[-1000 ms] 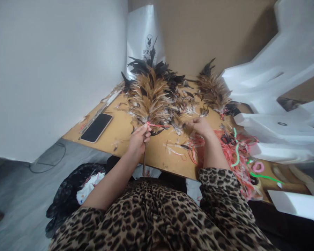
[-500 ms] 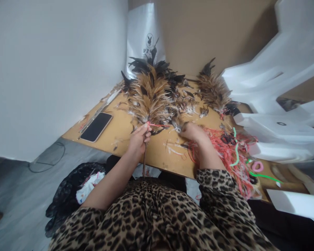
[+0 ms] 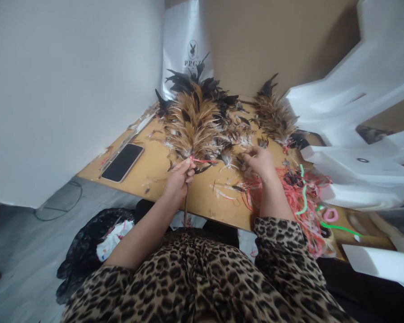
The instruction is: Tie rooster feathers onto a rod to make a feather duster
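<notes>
While your left hand [image 3: 182, 176] pinches the stick [image 3: 186, 202] at the red tie [image 3: 191, 159], your right hand [image 3: 260, 163] curls narrowly beside loose feathers [image 3: 227, 159], not yet bound; any hold there cannot be told. Just beyond your left hand, the feather bundle [image 3: 193, 119] lies densely layered on the table [image 3: 205, 199], the tie's trailing end apparently unsecured.

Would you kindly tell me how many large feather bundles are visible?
2: first bundle, held by the left hand; second bundle, farther right on the table. More may be hidden.
</notes>
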Demonstrator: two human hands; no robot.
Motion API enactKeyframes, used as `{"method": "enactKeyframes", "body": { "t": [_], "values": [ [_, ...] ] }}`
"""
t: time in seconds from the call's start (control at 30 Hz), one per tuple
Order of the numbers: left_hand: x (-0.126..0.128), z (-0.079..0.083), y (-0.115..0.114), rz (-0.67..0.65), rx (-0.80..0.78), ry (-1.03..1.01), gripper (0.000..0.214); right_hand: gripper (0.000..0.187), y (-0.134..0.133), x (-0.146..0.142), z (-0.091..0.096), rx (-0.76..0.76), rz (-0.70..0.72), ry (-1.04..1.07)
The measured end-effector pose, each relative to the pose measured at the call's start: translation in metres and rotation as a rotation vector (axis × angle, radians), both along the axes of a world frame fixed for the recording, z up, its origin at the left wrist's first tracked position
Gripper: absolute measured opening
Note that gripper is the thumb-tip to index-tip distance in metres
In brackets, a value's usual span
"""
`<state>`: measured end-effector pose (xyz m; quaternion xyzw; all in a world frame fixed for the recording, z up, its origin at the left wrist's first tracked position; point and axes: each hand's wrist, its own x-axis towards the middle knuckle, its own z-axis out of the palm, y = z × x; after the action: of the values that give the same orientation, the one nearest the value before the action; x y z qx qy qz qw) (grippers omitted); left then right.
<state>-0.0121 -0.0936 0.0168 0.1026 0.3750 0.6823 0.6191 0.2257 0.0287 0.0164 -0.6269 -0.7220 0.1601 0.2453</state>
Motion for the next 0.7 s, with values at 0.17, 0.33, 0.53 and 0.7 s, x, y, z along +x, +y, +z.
{"method": "enactKeyframes", "body": {
  "t": [0.17, 0.33, 0.53, 0.7],
  "values": [
    [0.000, -0.001, 0.000, -0.007, 0.015, 0.022, 0.015, 0.021, -0.001, -0.020, -0.012, -0.170, 0.116, -0.149],
    [0.002, 0.000, -0.002, 0.002, 0.032, 0.045, 0.015, 0.016, -0.003, -0.036, -0.021, -0.132, 0.109, -0.279],
    [0.006, -0.001, -0.001, 0.055, 0.041, 0.102, 0.018, 0.020, -0.010, -0.038, -0.011, -0.119, 0.163, 0.476],
    [0.012, -0.002, 0.002, 0.080, 0.066, 0.178, 0.026, 0.027, -0.045, -0.071, 0.013, -0.078, 0.255, 0.795]
  ]
}}
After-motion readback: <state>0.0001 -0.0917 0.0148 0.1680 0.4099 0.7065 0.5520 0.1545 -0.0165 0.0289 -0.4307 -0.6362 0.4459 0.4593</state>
